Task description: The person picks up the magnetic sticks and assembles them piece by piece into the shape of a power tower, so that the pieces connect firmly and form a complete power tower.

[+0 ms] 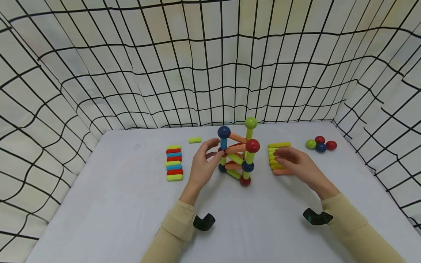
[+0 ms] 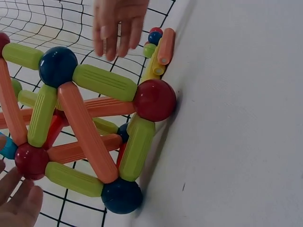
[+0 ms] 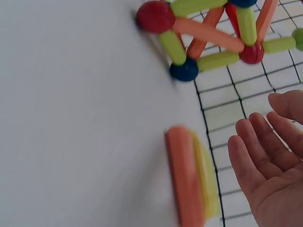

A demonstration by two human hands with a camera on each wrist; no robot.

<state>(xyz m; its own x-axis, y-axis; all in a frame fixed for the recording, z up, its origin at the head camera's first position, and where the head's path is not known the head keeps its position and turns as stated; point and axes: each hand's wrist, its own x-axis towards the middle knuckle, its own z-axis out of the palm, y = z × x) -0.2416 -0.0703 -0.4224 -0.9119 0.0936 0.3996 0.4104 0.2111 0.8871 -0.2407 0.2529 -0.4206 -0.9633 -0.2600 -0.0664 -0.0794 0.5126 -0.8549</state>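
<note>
A tower of magnetic rods and balls (image 1: 236, 148) stands on the white table, its lime, orange and blue rods joined by red, blue and green balls. My left hand (image 1: 205, 162) grips its left side, thumb and fingers around the red ball (image 2: 31, 161) below the blue rod (image 1: 224, 143). To the right, my right hand (image 1: 297, 164) hovers over a row of yellow, lime and orange rods (image 1: 279, 145). Its fingers are relaxed and bent, and the palm is empty in the right wrist view. An orange rod (image 3: 184, 175) lies at the near end of that row.
Left of the tower is a column of short lime, red and blue rods (image 1: 174, 163). One lime rod (image 1: 195, 140) lies apart behind it. A green ball (image 1: 310, 144) sits with red and blue balls at the far right. Black netting (image 1: 204, 73) over white walls surrounds the table.
</note>
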